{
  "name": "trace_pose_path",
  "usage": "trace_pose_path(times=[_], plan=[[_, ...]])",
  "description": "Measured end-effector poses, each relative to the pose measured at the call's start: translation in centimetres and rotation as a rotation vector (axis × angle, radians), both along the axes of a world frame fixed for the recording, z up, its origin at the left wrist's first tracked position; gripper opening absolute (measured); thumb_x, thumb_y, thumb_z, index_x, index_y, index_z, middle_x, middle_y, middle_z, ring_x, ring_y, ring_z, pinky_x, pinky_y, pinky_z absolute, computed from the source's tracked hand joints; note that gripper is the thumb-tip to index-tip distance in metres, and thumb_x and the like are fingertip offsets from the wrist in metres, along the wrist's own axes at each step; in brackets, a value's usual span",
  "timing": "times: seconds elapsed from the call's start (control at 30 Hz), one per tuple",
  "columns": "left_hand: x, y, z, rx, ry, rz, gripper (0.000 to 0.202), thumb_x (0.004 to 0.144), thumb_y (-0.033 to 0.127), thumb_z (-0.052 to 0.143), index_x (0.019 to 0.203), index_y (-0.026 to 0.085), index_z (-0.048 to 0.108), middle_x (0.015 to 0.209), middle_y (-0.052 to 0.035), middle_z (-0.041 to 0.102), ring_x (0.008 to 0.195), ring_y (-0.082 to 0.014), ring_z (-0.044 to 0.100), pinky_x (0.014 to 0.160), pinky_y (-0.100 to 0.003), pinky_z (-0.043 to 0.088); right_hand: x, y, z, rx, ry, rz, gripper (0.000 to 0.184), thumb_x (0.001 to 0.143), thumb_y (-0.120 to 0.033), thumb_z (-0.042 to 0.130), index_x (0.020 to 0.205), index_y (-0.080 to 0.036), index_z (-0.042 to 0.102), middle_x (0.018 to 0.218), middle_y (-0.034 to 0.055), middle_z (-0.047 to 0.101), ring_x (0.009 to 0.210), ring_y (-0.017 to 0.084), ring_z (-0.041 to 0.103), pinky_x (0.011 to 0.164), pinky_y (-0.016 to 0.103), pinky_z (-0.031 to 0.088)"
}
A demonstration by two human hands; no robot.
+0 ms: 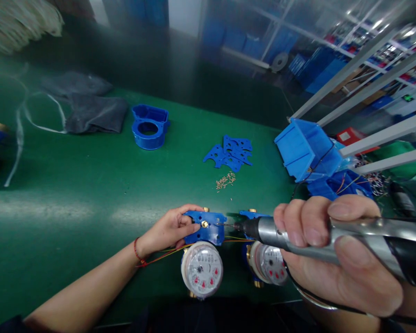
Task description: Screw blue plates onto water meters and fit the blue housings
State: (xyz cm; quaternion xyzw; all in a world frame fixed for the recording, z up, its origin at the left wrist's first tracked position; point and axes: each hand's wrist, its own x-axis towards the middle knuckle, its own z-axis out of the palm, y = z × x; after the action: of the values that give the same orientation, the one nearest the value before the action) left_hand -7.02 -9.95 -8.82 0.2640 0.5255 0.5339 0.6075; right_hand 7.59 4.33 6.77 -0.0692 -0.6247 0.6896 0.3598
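Note:
My right hand (336, 249) grips an electric screwdriver (298, 238) with a silver body, held level and pointing left. Its thin bit reaches a blue plate (213, 226) with a brass piece (204, 224) on its face; whether the tip touches a screw is too small to tell. My left hand (176, 226) pinches the plate's left side, thumb beside the brass piece. Just below the plate sits a round water meter (203, 269) with a white dial, thin red and yellow wires running past it. A second water meter (268, 262) stands to the right, partly hidden by my right hand and the screwdriver.
Beyond my hands lie small screws (225, 180) and several loose blue plates (230, 152). A blue housing (149, 127) and a dark grey cloth (95, 111) are farther left. Blue bins (308, 150) and grey metal posts (384, 129) stand at the right of the green table (72, 185).

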Motion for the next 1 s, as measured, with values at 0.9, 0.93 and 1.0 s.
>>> trace_pose_path(times=[0.9,0.93,1.0], plan=[[0.8,0.1,-0.3,0.065,0.147,0.030,0.047,0.084,0.033,0.057,0.125,0.014,0.044,0.047,0.0122,0.035,0.039,-0.0052,0.030,0.039,-0.016,0.019,-0.3,-0.4,0.1,0.024,-0.005,-0.012,0.013,0.079,-0.022,0.065,0.089,-0.020,0.057,0.061,-0.0040,0.050,0.054,0.009,0.048,0.052,0.028,0.040],[0.9,0.1,-0.2,0.080,0.172,0.042,0.046,0.084,0.031,0.056,0.125,0.014,0.044,0.048,0.0123,0.032,0.041,-0.0053,0.028,0.041,-0.017,0.018,-0.4,-0.4,0.1,0.026,-0.010,-0.015,0.013,0.079,-0.021,0.066,0.089,-0.020,0.057,0.061,-0.0039,0.050,0.053,0.009,0.048,0.052,0.028,0.040],[0.9,0.2,-0.2,0.101,0.201,0.048,0.044,0.084,0.028,0.054,0.124,0.013,0.045,0.049,0.0123,0.028,0.043,-0.0056,0.025,0.042,-0.018,0.016,-0.4,-0.5,0.1,0.028,-0.022,-0.020,0.013,0.079,-0.021,0.066,0.088,-0.020,0.057,0.061,-0.0039,0.050,0.053,0.009,0.048,0.052,0.028,0.040]])
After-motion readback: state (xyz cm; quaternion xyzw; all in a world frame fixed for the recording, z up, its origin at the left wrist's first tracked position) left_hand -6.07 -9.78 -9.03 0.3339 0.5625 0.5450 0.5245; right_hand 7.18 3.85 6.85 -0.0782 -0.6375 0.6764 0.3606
